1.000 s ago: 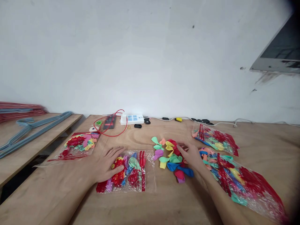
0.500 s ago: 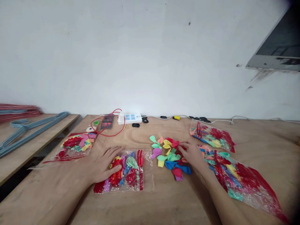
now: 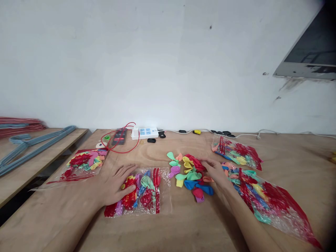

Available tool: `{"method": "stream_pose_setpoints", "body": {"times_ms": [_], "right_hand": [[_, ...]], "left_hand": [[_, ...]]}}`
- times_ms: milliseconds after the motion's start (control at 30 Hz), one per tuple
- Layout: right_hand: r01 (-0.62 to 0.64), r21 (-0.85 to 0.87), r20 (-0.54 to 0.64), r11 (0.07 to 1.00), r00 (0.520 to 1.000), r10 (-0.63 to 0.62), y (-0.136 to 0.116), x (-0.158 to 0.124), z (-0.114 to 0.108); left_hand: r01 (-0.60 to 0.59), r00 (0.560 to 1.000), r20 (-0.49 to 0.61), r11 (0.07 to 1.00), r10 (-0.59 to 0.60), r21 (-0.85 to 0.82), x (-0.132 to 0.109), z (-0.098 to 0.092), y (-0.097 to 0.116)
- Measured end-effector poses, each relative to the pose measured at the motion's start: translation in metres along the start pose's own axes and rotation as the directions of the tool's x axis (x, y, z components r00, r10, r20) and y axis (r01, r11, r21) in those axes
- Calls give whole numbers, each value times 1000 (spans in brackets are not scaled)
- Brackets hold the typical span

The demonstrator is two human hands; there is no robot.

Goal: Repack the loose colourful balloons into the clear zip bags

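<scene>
Well left of the loose balloons [image 3: 194,176], a filled bag [image 3: 84,159] lies flat, perhaps parked there to give my arms room. Nearer, yet left of the loose balloons, I have my left hand [image 3: 115,187] spread palm down, thumb over the printed end of the middle bag [image 3: 149,196]; I judge that its weight keeps the slippery plastic from sliding. That bag's clear end points towards the loose balloons, which lie in a loose heap on the bare wood. At their right edge my right hand [image 3: 215,173] curls in against the red ones; I can't tell whether I pinch one. Right of them are the far bag [image 3: 240,152] and the near bag [image 3: 273,199], seemingly kept off the heap so it stays reachable.
</scene>
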State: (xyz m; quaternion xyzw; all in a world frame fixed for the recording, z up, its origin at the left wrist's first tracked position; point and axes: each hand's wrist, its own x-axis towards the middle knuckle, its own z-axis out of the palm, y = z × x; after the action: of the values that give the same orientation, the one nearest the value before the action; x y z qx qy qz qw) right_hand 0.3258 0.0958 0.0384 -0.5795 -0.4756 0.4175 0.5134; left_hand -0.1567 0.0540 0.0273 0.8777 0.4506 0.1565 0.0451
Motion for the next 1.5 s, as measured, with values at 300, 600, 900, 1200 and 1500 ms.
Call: {"method": "stream_pose_setpoints", "body": {"times_ms": [300, 600, 900, 1200, 1500], "right_hand": [[-259, 366, 416, 894, 905, 92, -14, -30, 37], [-689, 270, 846, 673, 503, 176, -29, -68, 85], [-797, 168, 916, 580, 343, 206, -33, -70, 142], [-823, 87, 932, 561, 266, 247, -27, -67, 204], [-607, 132, 848, 783, 479, 228, -30, -70, 136]], "left_hand": [[20, 1000, 17, 998, -21, 54, 0, -5, 2], [-11, 1000, -21, 1000, 11, -2, 2, -3, 3], [-39, 999, -27, 999, 39, 5, 2, -3, 3], [-21, 1000, -18, 999, 22, 24, 2, -4, 7], [-1, 1000, 6, 999, 1, 35, 1, -6, 9]]}}
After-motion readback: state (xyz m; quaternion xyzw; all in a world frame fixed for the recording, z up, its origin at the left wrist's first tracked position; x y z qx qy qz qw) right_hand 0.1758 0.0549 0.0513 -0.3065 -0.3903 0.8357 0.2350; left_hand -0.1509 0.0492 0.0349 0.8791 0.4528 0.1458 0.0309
